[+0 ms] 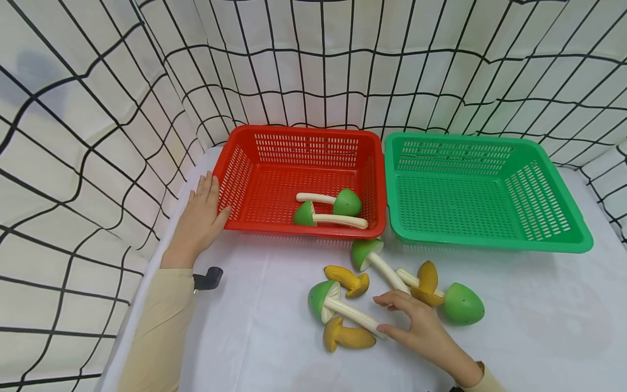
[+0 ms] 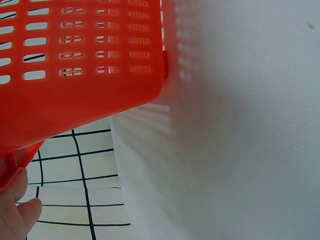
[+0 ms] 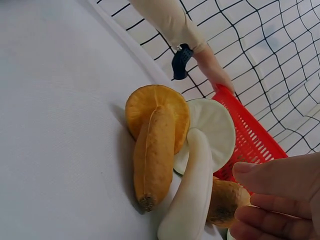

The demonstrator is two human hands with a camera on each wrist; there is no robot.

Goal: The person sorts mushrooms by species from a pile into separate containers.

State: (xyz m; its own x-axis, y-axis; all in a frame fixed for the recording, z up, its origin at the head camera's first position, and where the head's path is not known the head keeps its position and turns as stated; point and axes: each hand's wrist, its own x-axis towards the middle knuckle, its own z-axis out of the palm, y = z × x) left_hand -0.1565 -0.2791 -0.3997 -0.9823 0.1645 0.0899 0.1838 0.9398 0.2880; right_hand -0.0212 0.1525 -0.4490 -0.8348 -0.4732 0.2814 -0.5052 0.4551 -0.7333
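My left hand point(image 1: 198, 220) rests with straight fingers against the left side of the red basket point(image 1: 274, 190). Over the toy mushrooms on the table is my right hand point(image 1: 421, 329), thumb and fingers spread apart. Its thumb is right at the stem end of a green-capped mushroom point(image 1: 352, 316); in the right wrist view the pale stem point(image 3: 192, 185) shows beside a yellow mushroom point(image 3: 155, 150). Another green-capped mushroom point(image 1: 384, 269) runs partly behind the right fingers. Close by, a yellow mushroom point(image 1: 428, 283) lies across the stem of a third green-capped one point(image 1: 462, 305).
Two green-capped mushrooms point(image 1: 346, 203) lie in the red basket's front right part. Beside it stands a green basket point(image 1: 450, 201). Two more yellow mushrooms point(image 1: 348, 280) lie left of the right hand. A black wire grid point(image 1: 323, 54) over white cloth borders the back and left.
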